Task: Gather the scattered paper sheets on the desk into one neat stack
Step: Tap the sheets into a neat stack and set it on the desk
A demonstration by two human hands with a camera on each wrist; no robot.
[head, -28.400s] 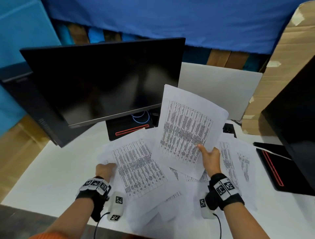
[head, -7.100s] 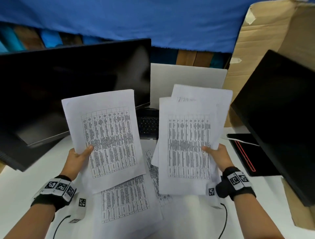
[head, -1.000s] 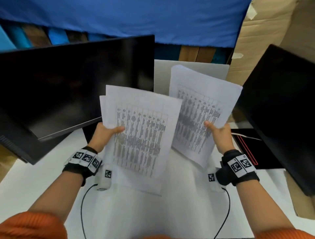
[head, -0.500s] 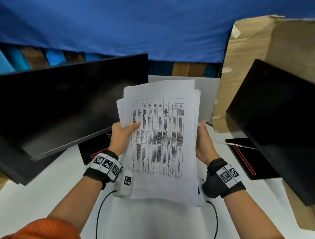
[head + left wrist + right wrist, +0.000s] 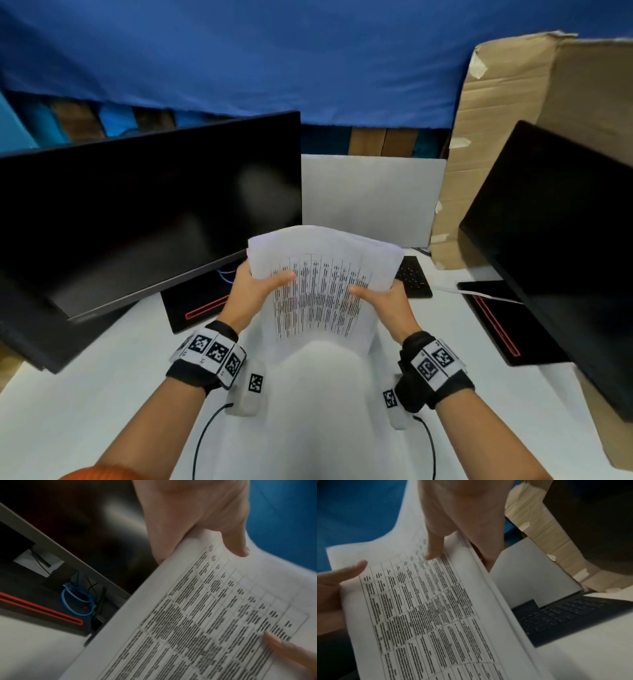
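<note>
A stack of paper sheets (image 5: 320, 291), held up in the air over the white surface (image 5: 85, 394), between both hands. Long side running from the body toward the back wall, top end leaning away and bending over a bit. Printed table facing up, lines of dark print running along the long side.

Left hand (image 5: 251, 294) gripping the left edge, thumb on top of the print, fingers (image 5: 171, 536) curled under. Right hand (image 5: 383, 305) gripping the right edge the same way, thumb on top, fingers (image 5: 481, 545) tucked below. Both hands closed on the stack.

Behind the surface, a blue cloth (image 5: 274, 51) hanging on the wall. A big black screen (image 5: 147, 205) to the left, another black screen (image 5: 561, 240) to the right, a brown cardboard box (image 5: 496, 120) at the back right. A white board (image 5: 370, 198) standing behind the stack.

Only in the left wrist view: a blue cable (image 5: 77, 601) looped under the left screen, next to a red stripe (image 5: 39, 608). Only in the right wrist view: the many sheet edges (image 5: 496, 588) lined up on the right side, and a dark keyboard (image 5: 565, 615) lying just beyond them.
</note>
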